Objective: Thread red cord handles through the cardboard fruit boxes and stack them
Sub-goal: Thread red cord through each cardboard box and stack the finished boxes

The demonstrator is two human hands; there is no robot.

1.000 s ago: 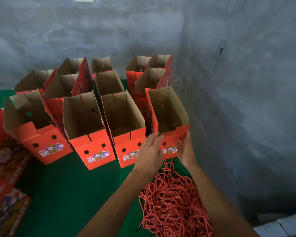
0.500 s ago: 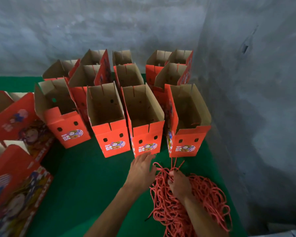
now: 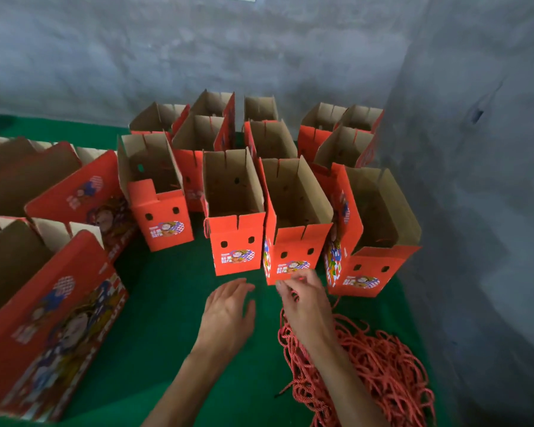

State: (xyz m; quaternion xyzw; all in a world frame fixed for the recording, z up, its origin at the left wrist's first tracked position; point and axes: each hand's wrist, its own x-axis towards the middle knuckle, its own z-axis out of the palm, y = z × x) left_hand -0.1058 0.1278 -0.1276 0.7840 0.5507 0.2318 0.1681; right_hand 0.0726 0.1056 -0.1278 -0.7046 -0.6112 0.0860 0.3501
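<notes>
Several open red cardboard fruit boxes stand upright in rows on a green mat (image 3: 173, 318). The front row has one box (image 3: 236, 241), a second box (image 3: 293, 251) and a third box (image 3: 367, 266) near the wall. A heap of red cord (image 3: 379, 374) lies at the lower right. My right hand (image 3: 305, 300) pinches a red cord strand just in front of the second box's lower edge. My left hand (image 3: 228, 312) hovers flat over the mat in front of the first box, fingers apart, holding nothing.
More red boxes (image 3: 53, 322) lie on their sides at the left. Grey concrete walls (image 3: 475, 180) close the back and right side. Another upright box (image 3: 161, 217) stands left of the front row.
My right hand has lifted off the cord heap toward the second box with a strand pinched. The view has shifted, bringing the lying boxes at the left further into sight.
</notes>
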